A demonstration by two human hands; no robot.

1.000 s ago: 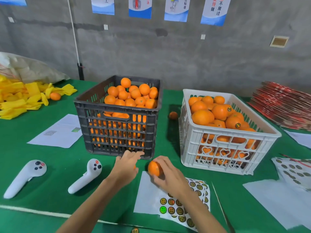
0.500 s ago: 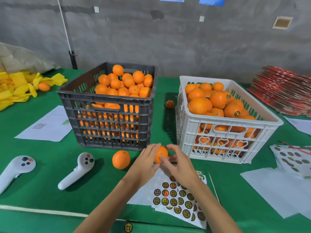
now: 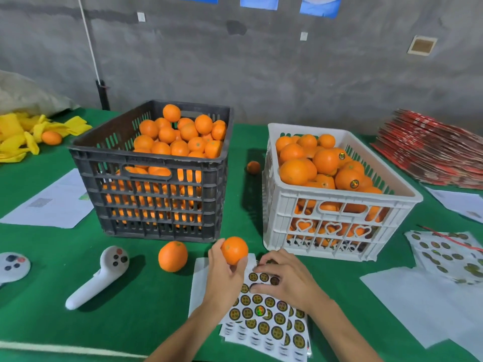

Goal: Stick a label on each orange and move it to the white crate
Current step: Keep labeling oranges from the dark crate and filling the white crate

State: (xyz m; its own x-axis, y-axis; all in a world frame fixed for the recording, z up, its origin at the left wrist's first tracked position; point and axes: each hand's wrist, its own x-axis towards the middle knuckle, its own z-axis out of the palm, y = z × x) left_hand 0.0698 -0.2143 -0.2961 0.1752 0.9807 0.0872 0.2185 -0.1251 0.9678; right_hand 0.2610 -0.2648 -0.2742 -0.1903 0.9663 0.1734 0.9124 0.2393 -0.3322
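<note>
My left hand (image 3: 225, 274) grips an orange (image 3: 234, 250) just above the sheet of round labels (image 3: 264, 320) at the table's near edge. My right hand (image 3: 285, 276) lies on the top of that sheet, fingertips curled down on the labels beside the orange; whether it pinches one is hidden. A second loose orange (image 3: 172, 256) sits on the green table left of my hands. The black crate (image 3: 154, 184) behind it is heaped with oranges. The white crate (image 3: 337, 205) to the right holds oranges, some with labels showing.
Two white controllers (image 3: 100, 275) (image 3: 11, 265) lie at the near left. A small orange (image 3: 253, 167) sits between the crates. Paper sheets (image 3: 52, 202), more label sheets (image 3: 449, 254), yellow wrappers (image 3: 23, 137) with an orange, and a red flat stack (image 3: 433, 150) surround the crates.
The orange passed from my right hand to my left. My right hand dropped onto the label sheet. A second orange appeared on the table beside my hands.
</note>
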